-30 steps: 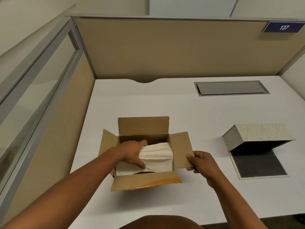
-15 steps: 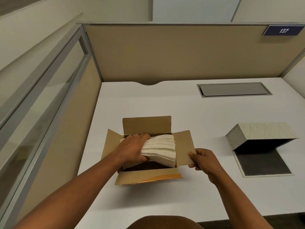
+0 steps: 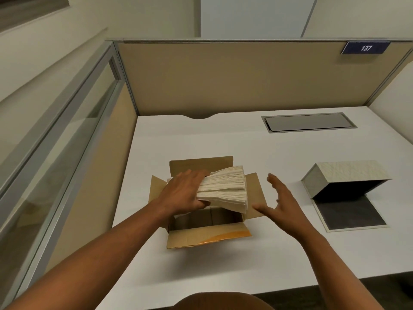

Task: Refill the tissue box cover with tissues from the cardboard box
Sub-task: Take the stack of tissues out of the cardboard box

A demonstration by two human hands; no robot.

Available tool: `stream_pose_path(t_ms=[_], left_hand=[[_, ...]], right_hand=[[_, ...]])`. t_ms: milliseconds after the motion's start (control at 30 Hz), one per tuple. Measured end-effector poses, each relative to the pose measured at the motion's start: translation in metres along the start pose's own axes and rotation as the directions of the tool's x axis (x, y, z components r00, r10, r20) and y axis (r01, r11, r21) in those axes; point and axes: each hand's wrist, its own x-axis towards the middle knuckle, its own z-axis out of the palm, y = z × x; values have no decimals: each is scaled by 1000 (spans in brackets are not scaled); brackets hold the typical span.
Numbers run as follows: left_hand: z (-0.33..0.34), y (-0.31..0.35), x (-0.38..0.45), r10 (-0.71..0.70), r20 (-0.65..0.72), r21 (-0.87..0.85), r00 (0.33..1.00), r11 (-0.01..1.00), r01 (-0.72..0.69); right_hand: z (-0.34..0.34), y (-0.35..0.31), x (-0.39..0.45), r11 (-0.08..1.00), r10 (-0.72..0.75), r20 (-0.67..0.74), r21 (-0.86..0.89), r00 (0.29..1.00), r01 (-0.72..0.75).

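An open brown cardboard box [image 3: 207, 237] sits on the white desk with its flaps spread. My left hand [image 3: 184, 193] grips a thick stack of white tissues [image 3: 225, 189] by its left end and holds it above the box opening, tilted up to the right. The inside of the box below looks dark and empty. My right hand [image 3: 280, 204] hovers open just right of the stack, palm toward it, over the box's right flap. The tissue box cover [image 3: 345, 180], pale and patterned, stands open at the right with its dark base panel [image 3: 350, 214] flat on the desk.
The white desk [image 3: 223, 139] is bounded by tan partition walls at the back and left. A grey recessed cable hatch [image 3: 307, 122] lies at the back right. A blue sign reading 137 [image 3: 365, 48] hangs on the back partition.
My left hand has lifted the tissue stack up out of the box. My right hand has let go of the right flap and opened beside the stack.
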Motion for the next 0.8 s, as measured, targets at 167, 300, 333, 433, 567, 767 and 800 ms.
stream_pose_path(t_ms=[167, 300, 333, 433, 567, 767, 800], left_hand=[[-12, 17, 15, 60, -15, -8, 998, 998, -60], [-21, 38, 31, 132, -21, -23, 991, 991, -133], [-23, 45, 34, 158, -35, -26, 987, 987, -159], [-25, 74, 47, 228, -54, -17, 972, 973, -229], [-21, 90, 53, 261, -35, 9, 965, 965, -261], [-6, 150, 76, 286, 8, 7, 958, 958, -286], [-2, 161, 79, 287, 13, 0, 958, 958, -287]], right_hand=[[0, -8, -3, 964, -206, 80, -157, 975, 216], [-13, -17, -1, 951, -280, 4, -132, 960, 278], [-18, -17, 0, 950, -292, -5, -118, 956, 290], [-40, -11, -3, 942, -323, -23, -99, 946, 320], [-54, -8, -8, 970, -239, -87, 20, 967, 241], [-104, 26, -27, 962, -256, -126, 65, 959, 265], [-113, 33, -30, 962, -253, -129, 71, 959, 264]])
